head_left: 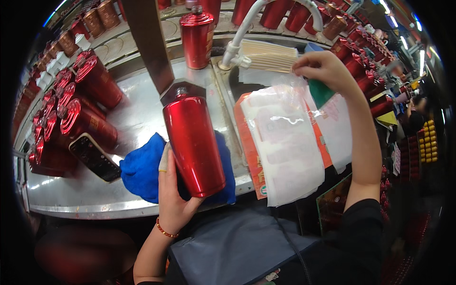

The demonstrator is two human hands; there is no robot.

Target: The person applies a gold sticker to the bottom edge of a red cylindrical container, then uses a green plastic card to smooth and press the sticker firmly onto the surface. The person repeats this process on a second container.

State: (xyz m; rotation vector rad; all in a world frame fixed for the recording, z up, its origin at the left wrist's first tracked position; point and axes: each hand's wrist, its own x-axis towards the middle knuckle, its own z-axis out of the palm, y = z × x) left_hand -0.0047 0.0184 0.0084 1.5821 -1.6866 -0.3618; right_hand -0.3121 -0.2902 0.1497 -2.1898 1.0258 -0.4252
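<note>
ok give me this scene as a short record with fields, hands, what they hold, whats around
left hand: left hand grips the red bottle near its base, tilted on the blue cloth
right hand: right hand pinches the top edge of a clear plastic sleeve
under sleeve: stack of clear sleeves over orange printed sheets
surface: metal worktable
left side: phone lying flat, red bottles on their sides
behind: upright red bottle, white tube
wrist: bead bracelet on the left
</note>
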